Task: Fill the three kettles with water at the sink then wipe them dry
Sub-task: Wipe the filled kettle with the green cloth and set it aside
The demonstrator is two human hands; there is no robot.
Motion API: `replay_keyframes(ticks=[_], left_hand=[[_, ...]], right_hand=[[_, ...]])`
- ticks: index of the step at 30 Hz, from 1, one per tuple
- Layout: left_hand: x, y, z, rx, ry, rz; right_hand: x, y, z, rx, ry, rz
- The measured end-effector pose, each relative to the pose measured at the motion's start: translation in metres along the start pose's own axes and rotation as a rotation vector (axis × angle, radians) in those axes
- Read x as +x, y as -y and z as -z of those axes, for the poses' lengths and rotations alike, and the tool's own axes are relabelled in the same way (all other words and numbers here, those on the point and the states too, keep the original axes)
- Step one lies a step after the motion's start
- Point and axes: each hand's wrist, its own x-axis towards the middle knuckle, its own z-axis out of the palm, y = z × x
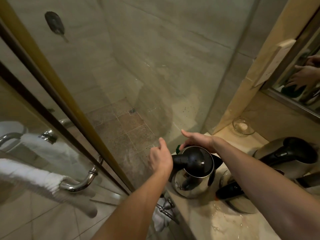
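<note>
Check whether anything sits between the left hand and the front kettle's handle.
Nothing visible. The left hand is right beside the black handle of the front kettle, with no object between. The right hand is at its far side, over a green thing.

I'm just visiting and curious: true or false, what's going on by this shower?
1. Three kettles sit on the counter: the left kettle, the middle kettle and the right kettle. True.
2. The glass bowl stands on the shower floor. False: it is on the counter, in the far corner by the wall.
3. The counter is completely dry. False: a puddle lies on it near the front.
4. The left kettle has a black lid. True.
5. A white towel hangs over the chrome bar on the glass door. True.
</note>
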Motion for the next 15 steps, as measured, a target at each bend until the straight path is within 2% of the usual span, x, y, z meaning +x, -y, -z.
replay_keyframes(ticks=[8,11,15], left_hand=[[0.007,0.009,-0.006,0.000,-0.022,-0.003],[0.007,0.008,-0.005,0.006,-0.038,-0.012],[0.007,0.007,-0.004,0.013,-0.037,-0.008]], right_hand=[[-0.014,0.019,-0.001,-0.045,0.030,0.168],[0.000,0.021,-0.009,-0.049,0.055,0.128],[0.021,0.027,-0.012,-0.211,0.063,-0.010]])
